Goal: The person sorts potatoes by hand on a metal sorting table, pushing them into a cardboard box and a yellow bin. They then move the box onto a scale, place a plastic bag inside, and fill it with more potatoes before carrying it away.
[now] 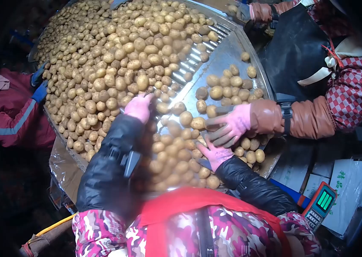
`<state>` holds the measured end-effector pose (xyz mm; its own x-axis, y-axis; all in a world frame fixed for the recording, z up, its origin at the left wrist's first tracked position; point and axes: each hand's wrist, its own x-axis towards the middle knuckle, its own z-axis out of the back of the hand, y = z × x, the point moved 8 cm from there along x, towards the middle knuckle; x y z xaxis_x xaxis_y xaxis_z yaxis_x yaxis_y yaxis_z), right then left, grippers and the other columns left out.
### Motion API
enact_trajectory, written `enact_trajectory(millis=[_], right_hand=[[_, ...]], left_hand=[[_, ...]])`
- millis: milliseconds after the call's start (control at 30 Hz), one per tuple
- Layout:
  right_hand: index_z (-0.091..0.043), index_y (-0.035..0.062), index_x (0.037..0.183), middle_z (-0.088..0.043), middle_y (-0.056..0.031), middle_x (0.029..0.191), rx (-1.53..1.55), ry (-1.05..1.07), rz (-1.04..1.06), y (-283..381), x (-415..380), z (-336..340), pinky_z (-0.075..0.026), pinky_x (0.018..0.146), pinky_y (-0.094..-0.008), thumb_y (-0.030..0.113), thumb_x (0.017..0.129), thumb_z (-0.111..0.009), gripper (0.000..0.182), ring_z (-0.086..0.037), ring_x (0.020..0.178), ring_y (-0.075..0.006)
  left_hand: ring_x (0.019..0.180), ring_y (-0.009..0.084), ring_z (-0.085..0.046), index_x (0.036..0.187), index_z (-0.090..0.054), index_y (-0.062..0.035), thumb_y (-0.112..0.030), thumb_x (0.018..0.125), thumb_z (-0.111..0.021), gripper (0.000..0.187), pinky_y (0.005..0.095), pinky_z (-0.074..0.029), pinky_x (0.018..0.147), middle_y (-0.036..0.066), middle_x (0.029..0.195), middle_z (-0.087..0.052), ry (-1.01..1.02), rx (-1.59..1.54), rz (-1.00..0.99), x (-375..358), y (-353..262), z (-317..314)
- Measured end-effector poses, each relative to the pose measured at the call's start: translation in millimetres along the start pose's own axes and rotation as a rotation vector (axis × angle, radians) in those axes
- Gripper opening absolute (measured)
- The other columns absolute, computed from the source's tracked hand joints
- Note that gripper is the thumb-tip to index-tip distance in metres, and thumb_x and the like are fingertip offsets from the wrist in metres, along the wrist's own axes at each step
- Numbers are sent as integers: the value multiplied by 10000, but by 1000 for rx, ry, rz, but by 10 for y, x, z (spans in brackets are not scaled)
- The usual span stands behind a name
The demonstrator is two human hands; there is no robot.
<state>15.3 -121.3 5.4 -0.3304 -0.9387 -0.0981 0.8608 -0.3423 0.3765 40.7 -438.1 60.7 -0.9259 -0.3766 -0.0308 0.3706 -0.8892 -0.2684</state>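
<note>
As I observe remotely, the left hand [139, 108] is at the edge of the potatoes [116, 70] heaped on the metal table [233, 52] — its grip I cannot tell. The right hand [217, 156], fingers apart, lies among nearer potatoes, just beside a co-worker's hand [235, 122] (also pink-gloved).

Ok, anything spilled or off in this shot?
Nothing looks spilled, but the potatoes just beyond the red apron look hazy while most of the big heap is sharp; possibly a smudged lens.
</note>
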Motion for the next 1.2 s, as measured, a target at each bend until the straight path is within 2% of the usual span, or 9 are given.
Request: enact_trajectory(millis=[33,167,300,400,600,700,867,1033,1200], right_hand=[[-584,206,1434,-469,-204,1534,60,9,-2,-28,-5,-35,-310,1118,-704,529,883,-670,645,-452,1404,-415],[-573,210,1448,-495,-180,1521,-230,-89,47,84,75,164,-286,1135,-707,545,888,-655,657,-444,1424,-399],[-560,214,1456,-516,-172,1503,-123,185,-48,142,216,343,-272,1153,-696,556,885,-650,671,-439,1433,-393],[-572,211,1443,-532,-177,1481,-152,-38,35,149,159,319,-283,1152,-681,550,878,-657,665,-451,1420,-395],[-604,204,1411,-563,-187,1428,-202,-112,88,150,143,279,-289,1151,-671,559,879,-656,642,-480,1384,-410],[-606,206,1412,-565,-187,1424,-141,283,-95,256,300,443,-289,1147,-675,561,879,-659,643,-485,1378,-416],[-592,220,1428,-560,-193,1434,-138,220,-71,239,265,371,-283,1148,-684,566,878,-659,654,-477,1388,-421],[-595,225,1424,-551,-194,1446,-150,52,-21,205,214,360,-278,1155,-680,561,874,-667,649,-468,1398,-421],[-603,217,1415,-549,-187,1453,-196,-44,36,205,139,334,-274,1170,-669,546,873,-672,638,-472,1392,-419]], left_hand=[[1117,377,-662,1219,-640,-127,-122,958,-562,272,489,-539,949,167,1215,-660,-63,50,15,173,239,-369],[1112,386,-660,1167,-621,-110,-115,981,-526,209,495,-539,935,179,1192,-646,33,83,120,202,198,-247],[1182,369,-641,1295,-620,-142,-143,987,-561,313,477,-522,993,160,1282,-632,125,16,208,131,331,-217],[1209,364,-633,1353,-612,-164,-158,982,-584,372,466,-517,1016,144,1313,-628,194,59,201,58,261,-194],[1195,368,-635,1312,-640,-180,-160,961,-614,353,468,-523,1007,163,1292,-621,98,66,139,25,213,-263],[1195,366,-639,1254,-655,-149,-161,968,-600,292,468,-523,1003,170,1282,-632,214,65,124,31,51,-217],[1121,369,-653,1175,-690,-121,-194,972,-622,226,458,-528,968,142,1177,-673,232,31,93,87,102,-310],[1089,373,-654,1191,-685,-128,-285,937,-712,300,475,-524,950,145,1128,-677,-95,-188,85,-263,36,192],[1120,394,-650,1235,-675,-151,-337,978,-645,319,490,-522,976,181,1172,-682,191,-168,-30,-521,-830,-107]])
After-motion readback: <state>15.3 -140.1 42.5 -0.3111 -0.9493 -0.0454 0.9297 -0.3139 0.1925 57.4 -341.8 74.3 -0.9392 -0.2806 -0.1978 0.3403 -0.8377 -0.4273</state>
